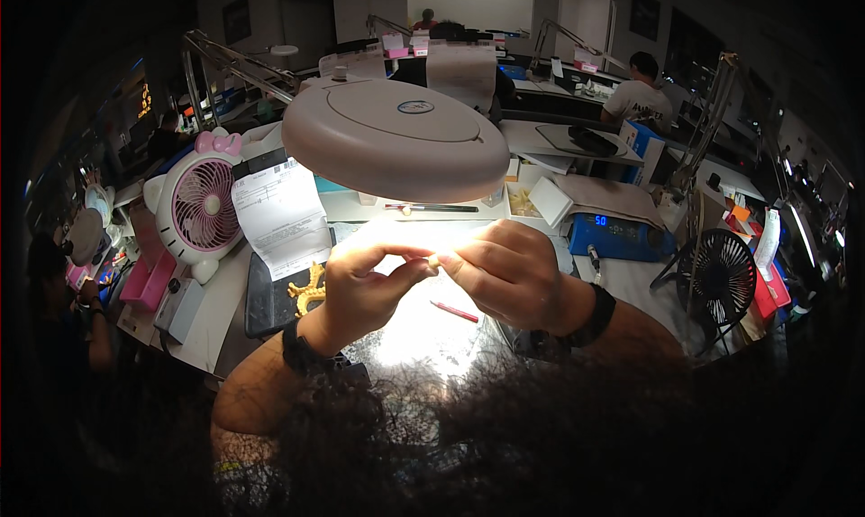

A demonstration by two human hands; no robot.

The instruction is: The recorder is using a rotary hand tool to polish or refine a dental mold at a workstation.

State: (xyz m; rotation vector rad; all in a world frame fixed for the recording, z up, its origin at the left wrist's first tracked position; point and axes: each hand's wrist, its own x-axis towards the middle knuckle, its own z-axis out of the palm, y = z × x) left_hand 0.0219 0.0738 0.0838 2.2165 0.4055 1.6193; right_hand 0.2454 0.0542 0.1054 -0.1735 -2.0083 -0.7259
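Note:
Under the round white lamp head (387, 139), my two hands meet with their fingertips pinched together. My left hand (356, 287) is closed, thumb against forefinger. My right hand (509, 274) pinches from the other side, its thumb and fingertips almost touching the left ones. Something tiny and pale yellowish seems to sit between them, but glare and fingers hide its kind. Below the hands a thin red stick-like tool (454, 312) lies on the brightly lit worktop (405, 341). Yellow branching pieces (308, 290) rest on a dark tray (261, 301) beside my left wrist.
At left stand a pink-and-white fan (205, 206), a printed paper sheet (281, 215) and a pink box (149, 281). To the right are a blue device with a lit display (613, 238) and a black fan (716, 278). Behind the lamp, a person (640, 94) sits at another bench.

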